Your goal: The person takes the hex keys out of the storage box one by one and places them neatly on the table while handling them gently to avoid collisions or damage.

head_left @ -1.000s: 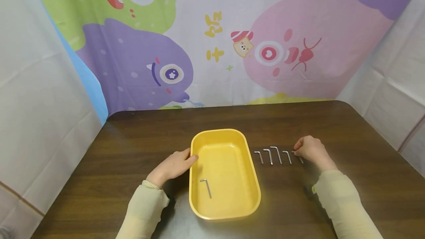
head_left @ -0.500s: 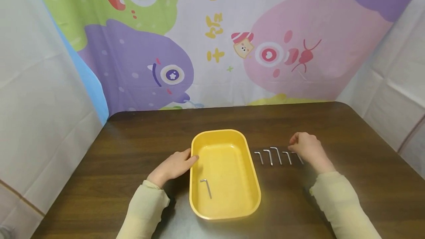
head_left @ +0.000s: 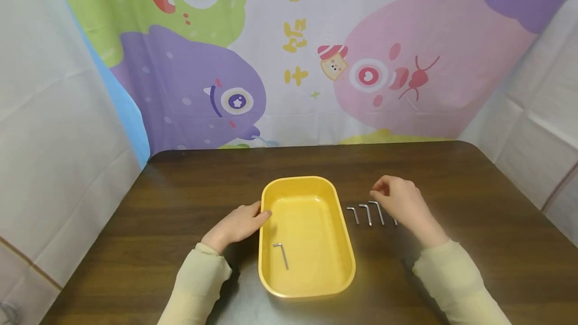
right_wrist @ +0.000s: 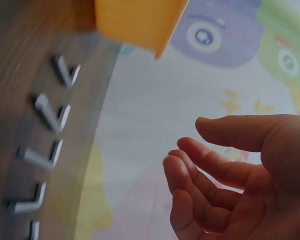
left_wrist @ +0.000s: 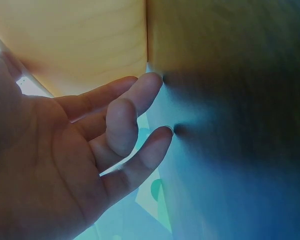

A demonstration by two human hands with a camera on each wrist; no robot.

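Note:
My left hand [head_left: 236, 224] grips the left wall of a yellow rectangular tray [head_left: 311, 292], thumb over the rim and fingers outside. In the left wrist view, the loosely bent fingers [left_wrist: 140, 150] reach down beside the tray wall [left_wrist: 90, 40]. One L-shaped hex key [head_left: 282, 256] lies inside the tray. To its right, several hex keys [head_left: 354, 215] lie in a row on the table, partly covered by my right hand [head_left: 402, 204] in the head view. That hand hovers above the row's right part, and the right wrist view shows nothing between its thumb and relaxed fingers.
A dark wood-grain table [head_left: 203, 174] carries everything. Behind it hangs a cartoon-printed cloth [head_left: 298, 114]. Pale wall coverings [head_left: 67, 89] stand along both sides.
My right hand has left the rightmost hex key and moved left and slightly up over the row, empty. The left hand and tray stay in place.

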